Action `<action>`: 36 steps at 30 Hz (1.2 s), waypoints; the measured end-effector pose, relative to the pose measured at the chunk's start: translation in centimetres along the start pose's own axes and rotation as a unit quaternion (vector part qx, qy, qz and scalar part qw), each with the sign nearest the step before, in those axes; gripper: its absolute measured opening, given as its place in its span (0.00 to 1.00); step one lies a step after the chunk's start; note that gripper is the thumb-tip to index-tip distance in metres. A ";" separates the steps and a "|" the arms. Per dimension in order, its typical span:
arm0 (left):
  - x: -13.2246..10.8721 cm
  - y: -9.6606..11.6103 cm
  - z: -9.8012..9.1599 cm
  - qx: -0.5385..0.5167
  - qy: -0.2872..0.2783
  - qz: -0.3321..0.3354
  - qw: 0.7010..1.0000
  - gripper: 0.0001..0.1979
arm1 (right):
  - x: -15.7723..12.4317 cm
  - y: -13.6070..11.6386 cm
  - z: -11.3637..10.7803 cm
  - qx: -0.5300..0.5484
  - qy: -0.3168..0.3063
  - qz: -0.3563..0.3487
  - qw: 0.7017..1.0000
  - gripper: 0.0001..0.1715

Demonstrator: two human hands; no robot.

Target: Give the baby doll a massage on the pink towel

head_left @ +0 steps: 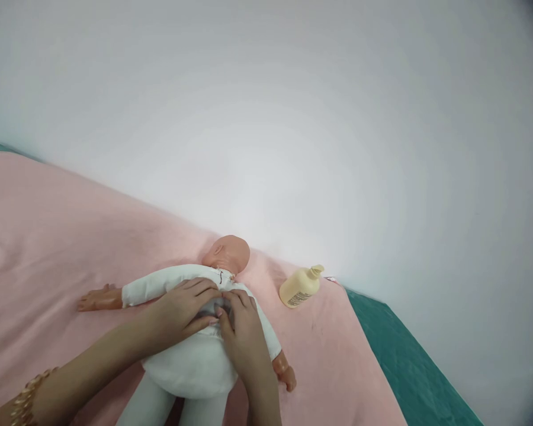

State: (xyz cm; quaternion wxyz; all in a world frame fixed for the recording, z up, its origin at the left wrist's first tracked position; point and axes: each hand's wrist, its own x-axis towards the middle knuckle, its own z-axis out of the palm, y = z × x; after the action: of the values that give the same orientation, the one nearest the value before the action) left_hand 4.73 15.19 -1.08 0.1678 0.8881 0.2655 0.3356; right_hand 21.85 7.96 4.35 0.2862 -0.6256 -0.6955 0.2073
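Observation:
A baby doll (195,367) with a white cloth body lies with its back up and its head at the wall side. My left hand (189,307) rests on the doll's upper back from the left, fingers laid out and thumb apart from them. From the right, my right hand (242,322) lies on the same part of the back, its fingers lightly bent and the thumb apart. Fingertips and thumbs of both hands nearly meet around a grey patch (212,306); whether it is shaded cloth or a separate thing, I cannot tell. A cream pump bottle (298,288) stands to the right of the doll's head.
A pink sheet (337,355) lies under the doll and bottle. Green material (404,349) shows past its right edge. Behind the bed rises a plain pale wall (266,118), close to the doll's head. A gold-coloured bracelet (29,397) circles my left wrist.

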 end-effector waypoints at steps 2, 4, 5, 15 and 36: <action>0.0 0.1 0.0 0.005 -0.004 -0.003 1.000 0.16 | 0.1 0.2 0.1 0.001 0.003 -0.001 1.000 0.19; 0.0 0.0 0.0 0.011 -0.011 -0.003 1.000 0.16 | 0.2 0.5 0.2 0.000 0.002 0.000 1.000 0.18; 0.0 0.0 0.1 0.013 -0.014 -0.002 1.000 0.16 | 0.2 0.6 0.3 0.001 0.000 0.000 1.000 0.18; 0.0 0.0 0.0 0.020 -0.022 -0.006 1.000 0.17 | 0.3 1.0 0.5 0.026 0.014 -0.013 0.999 0.16; -0.3 -0.7 0.8 0.039 -0.005 -0.005 0.999 0.22 | 0.4 1.1 0.8 0.008 0.013 -0.011 1.000 0.15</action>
State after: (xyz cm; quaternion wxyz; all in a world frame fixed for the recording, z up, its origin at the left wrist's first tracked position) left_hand 4.83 15.53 -2.16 0.1361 0.8942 0.2819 0.3200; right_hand 22.13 8.59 3.15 0.3021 -0.6184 -0.6968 0.2019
